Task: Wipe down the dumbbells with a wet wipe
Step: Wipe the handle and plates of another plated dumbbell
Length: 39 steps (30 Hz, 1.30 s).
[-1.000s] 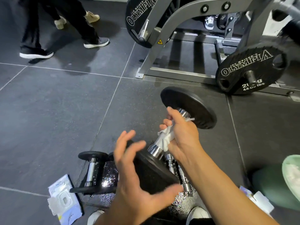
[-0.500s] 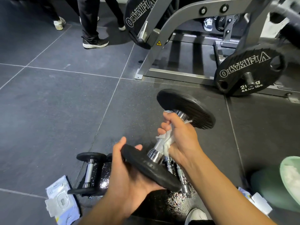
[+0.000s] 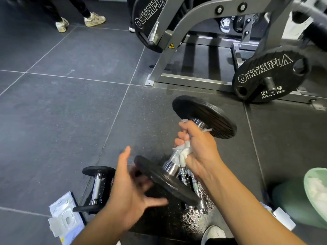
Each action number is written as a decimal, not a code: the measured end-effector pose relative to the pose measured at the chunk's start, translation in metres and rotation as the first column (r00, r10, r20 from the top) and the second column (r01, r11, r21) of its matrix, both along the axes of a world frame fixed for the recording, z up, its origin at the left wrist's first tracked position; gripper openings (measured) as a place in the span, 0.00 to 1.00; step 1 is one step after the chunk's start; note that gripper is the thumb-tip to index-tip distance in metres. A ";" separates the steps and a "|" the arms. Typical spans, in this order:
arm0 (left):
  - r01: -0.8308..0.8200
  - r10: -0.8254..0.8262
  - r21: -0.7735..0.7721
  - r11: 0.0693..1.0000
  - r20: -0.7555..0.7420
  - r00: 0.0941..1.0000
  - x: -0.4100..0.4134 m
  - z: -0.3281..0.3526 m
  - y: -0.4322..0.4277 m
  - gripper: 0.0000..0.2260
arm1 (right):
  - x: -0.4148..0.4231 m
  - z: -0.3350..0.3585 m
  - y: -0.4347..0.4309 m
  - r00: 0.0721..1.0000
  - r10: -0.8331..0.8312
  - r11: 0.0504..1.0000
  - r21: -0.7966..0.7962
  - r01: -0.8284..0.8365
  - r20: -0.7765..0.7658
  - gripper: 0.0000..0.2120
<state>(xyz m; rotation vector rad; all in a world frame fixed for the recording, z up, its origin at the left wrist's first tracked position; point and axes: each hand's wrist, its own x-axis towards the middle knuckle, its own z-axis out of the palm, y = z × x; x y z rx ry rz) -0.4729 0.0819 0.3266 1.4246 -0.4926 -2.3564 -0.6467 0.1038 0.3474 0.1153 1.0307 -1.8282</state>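
I hold a black-plated dumbbell (image 3: pixel 205 115) tilted above the floor, its far plate up and away from me. My right hand (image 3: pixel 200 147) is closed around the chrome handle (image 3: pixel 174 157) with a white wet wipe (image 3: pixel 184 152) bunched under the fingers. My left hand (image 3: pixel 129 191) is spread open against the outer face of the near plate (image 3: pixel 164 183), thumb lifted off it. A smaller dumbbell (image 3: pixel 96 186) lies on the floor at the lower left. More chrome dumbbell handles (image 3: pixel 192 184) lie under the held one, partly hidden.
A wet wipe pack (image 3: pixel 65 218) lies at the lower left. A green bin (image 3: pixel 315 195) with used wipes stands at the right edge. A grey machine frame (image 3: pixel 185 80) with an Olympia plate (image 3: pixel 265 76) is ahead. Someone's shoes (image 3: pixel 93 19) are at the top left.
My left hand has let go of the near plate's rim and spread open beside it. The right hand stays on the handle with the wipe, slightly higher toward the far plate.
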 end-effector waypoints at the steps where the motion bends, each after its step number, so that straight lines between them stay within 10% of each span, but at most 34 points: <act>1: 0.112 -0.090 0.191 0.975 -0.121 0.989 0.000 0.001 0.001 0.38 | 0.001 0.000 0.000 0.999 0.037 0.999 -0.010 -0.037 -0.013 0.12; 5: 0.077 0.014 0.291 0.954 -0.299 0.954 -0.005 0.005 0.013 0.36 | 0.006 0.002 0.001 0.991 0.116 0.992 -0.052 -0.119 -0.067 0.09; 9: -0.171 0.140 -0.335 0.927 -0.116 0.983 -0.004 0.005 0.029 0.24 | 0.005 0.004 -0.005 0.992 0.090 0.996 -0.014 -0.091 -0.093 0.14; 11: -0.062 0.123 -0.822 0.565 0.010 0.992 0.001 0.000 0.041 0.26 | 0.003 0.001 -0.007 0.995 0.043 0.998 0.039 -0.040 -0.090 0.15; 13: -0.026 0.189 -0.971 0.236 0.019 0.982 0.010 -0.009 0.047 0.23 | 0.000 -0.003 -0.009 0.996 0.016 0.994 0.112 -0.006 -0.087 0.15; 17: -0.319 0.387 -0.727 0.608 -0.080 0.919 0.008 0.005 0.025 0.09 | -0.005 -0.007 -0.006 0.999 -0.030 0.991 0.127 0.035 -0.040 0.14; 20: -0.046 0.061 -0.128 0.991 0.110 0.992 0.002 -0.001 0.010 0.32 | -0.003 -0.006 -0.003 0.999 0.041 0.996 0.074 -0.041 0.002 0.14; 24: 0.208 -0.075 0.316 0.926 -0.386 0.920 -0.001 0.004 0.016 0.44 | 0.003 -0.001 -0.003 0.995 0.088 0.996 0.033 -0.087 -0.049 0.16; 27: 0.022 0.076 0.243 0.970 -0.388 0.918 -0.006 0.006 0.019 0.36 | 0.003 0.002 -0.006 0.997 0.067 0.998 -0.011 -0.067 -0.049 0.13; 30: -0.176 0.113 -0.269 0.947 -0.233 0.966 -0.010 0.008 0.035 0.35 | 0.001 0.004 -0.008 0.998 0.049 0.999 0.010 -0.049 -0.041 0.12; 33: -0.047 0.086 -0.889 0.456 -0.009 0.996 -0.003 -0.003 0.047 0.37 | -0.003 0.003 -0.007 0.998 0.029 0.998 0.062 -0.025 -0.058 0.13; 35: -0.045 0.183 -0.989 0.143 -0.018 0.983 0.004 -0.010 0.043 0.22 | -0.007 0.001 -0.004 0.998 0.030 0.997 0.077 -0.025 -0.061 0.12; 39: -0.261 0.309 -0.667 0.698 -0.048 0.950 -0.003 -0.003 0.024 0.10 | -0.008 0.000 0.000 0.998 0.035 0.998 0.062 -0.033 -0.044 0.11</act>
